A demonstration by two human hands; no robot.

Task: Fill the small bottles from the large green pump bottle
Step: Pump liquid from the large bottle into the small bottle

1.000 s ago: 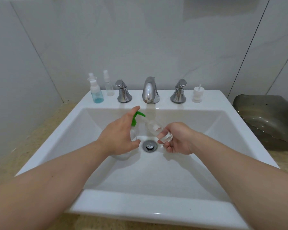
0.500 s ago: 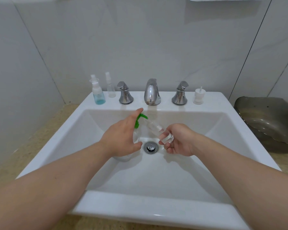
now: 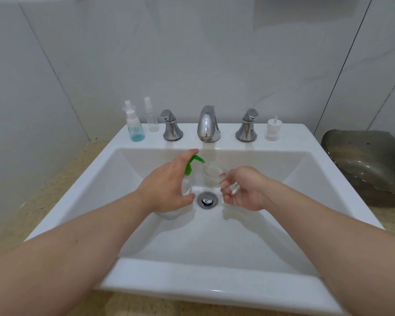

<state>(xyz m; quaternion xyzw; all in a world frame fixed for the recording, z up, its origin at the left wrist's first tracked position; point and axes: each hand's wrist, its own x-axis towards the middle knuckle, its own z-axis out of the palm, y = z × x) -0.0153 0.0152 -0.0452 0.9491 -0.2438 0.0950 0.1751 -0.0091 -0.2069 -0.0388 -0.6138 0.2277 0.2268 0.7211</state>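
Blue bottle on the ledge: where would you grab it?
Grip the blue bottle round its tapered body, below the white sprayer, coming from the front: it stands upright, with the wall behind and a clear bottle close beside it.

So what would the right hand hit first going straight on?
Probably the large green pump bottle in the left hand; the small clear bottle in the right hand aims at its spout. Depth unclear.

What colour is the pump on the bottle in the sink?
The pump is bright green, shown best in the head view.
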